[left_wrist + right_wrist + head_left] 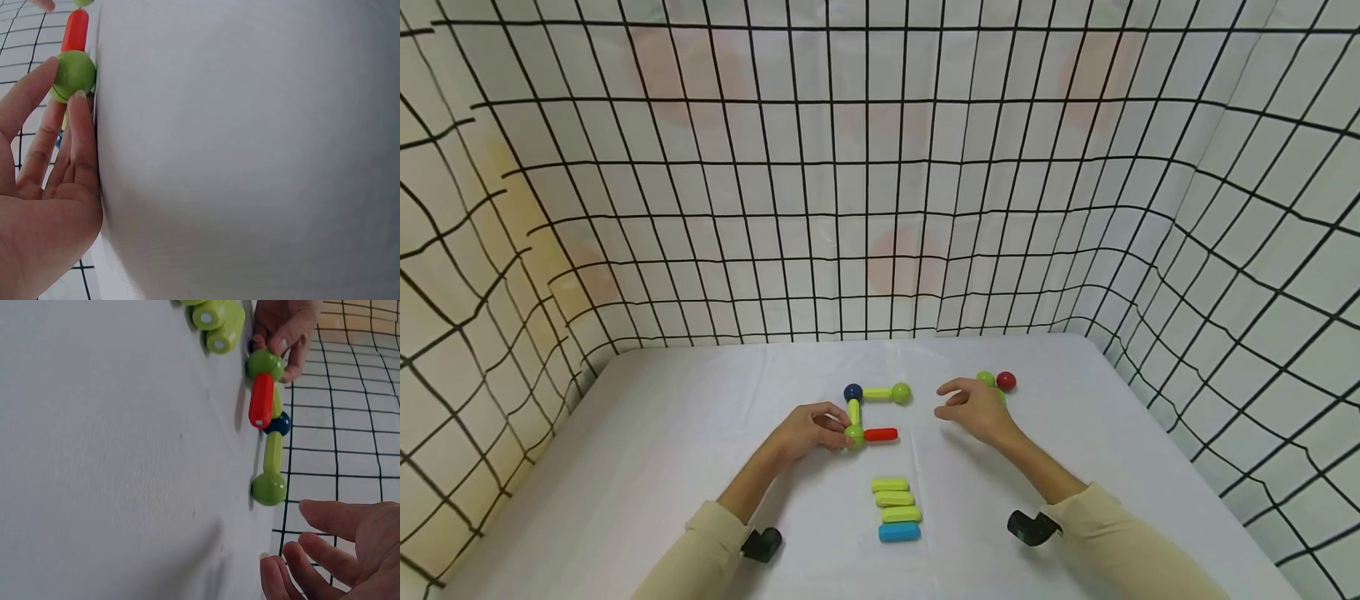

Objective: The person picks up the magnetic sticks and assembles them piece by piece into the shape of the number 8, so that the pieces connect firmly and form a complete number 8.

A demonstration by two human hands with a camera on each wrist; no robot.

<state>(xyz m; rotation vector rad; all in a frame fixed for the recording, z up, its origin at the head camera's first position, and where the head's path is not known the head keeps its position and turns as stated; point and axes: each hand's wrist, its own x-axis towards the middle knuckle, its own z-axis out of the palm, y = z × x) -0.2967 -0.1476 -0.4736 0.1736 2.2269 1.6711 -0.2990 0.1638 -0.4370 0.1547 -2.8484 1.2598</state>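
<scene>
My left hand [808,429] pinches a green ball [76,74] between thumb and fingers, low over the white surface. From this ball a red rod [882,434] sticks out to the right. A yellow-green rod [853,412] links the ball to a dark blue ball [853,392] behind it. Another yellow-green rod [272,452] joins the blue ball to a second green ball [901,392]. My right hand [976,408] hovers to the right of that ball, fingers relaxed and apart, holding nothing. In the right wrist view its fingers [325,517] are spread beside the second green ball.
Three yellow-green rods [894,498] and one blue rod [899,532] lie in a row at the front middle. Behind my right hand are a red ball [1006,381] and a green ball [985,378], with more green partly hidden. Black netting [865,217] encloses the table's back and sides.
</scene>
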